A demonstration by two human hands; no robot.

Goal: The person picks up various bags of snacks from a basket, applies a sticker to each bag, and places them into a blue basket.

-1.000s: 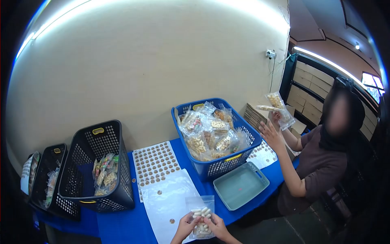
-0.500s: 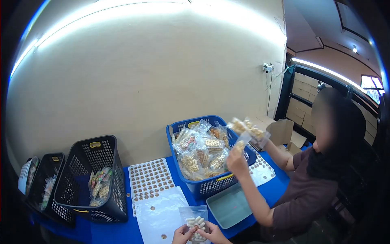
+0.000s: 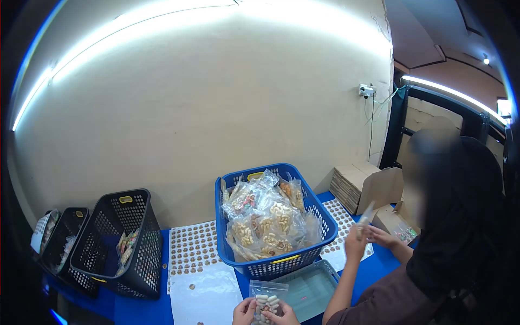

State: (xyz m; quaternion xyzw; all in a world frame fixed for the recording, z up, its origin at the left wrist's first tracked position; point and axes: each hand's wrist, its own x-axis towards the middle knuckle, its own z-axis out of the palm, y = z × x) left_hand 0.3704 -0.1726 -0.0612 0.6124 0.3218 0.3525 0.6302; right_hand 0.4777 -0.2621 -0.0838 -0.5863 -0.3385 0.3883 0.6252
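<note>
At the bottom of the head view, a clear zip bag (image 3: 267, 290) of white, oblong pieces hangs between my hands. My left hand (image 3: 245, 312) pinches its left side, and my right hand (image 3: 285, 314) is closed on its right side. My right thumb lies near a small round brown sticker (image 3: 266, 309) on the bag's front. Just behind my hands are a grey-green tray (image 3: 306, 290) and white sticker backing paper (image 3: 208, 295) with a few round stickers left on it.
A blue basket (image 3: 276, 266) heaped with snack bags stands behind the tray. Dark baskets (image 3: 146, 260) holding some bags are at left. A sheet of round stickers (image 3: 189, 246) lies between. On the right, a co-worker (image 3: 460, 216) holds a small bag near cardboard boxes (image 3: 346, 187).
My view has shifted slightly. My hands still grip the bag. The co-worker's hands have moved from beside the blue basket toward the boxes, now with one bag instead of several.
</note>
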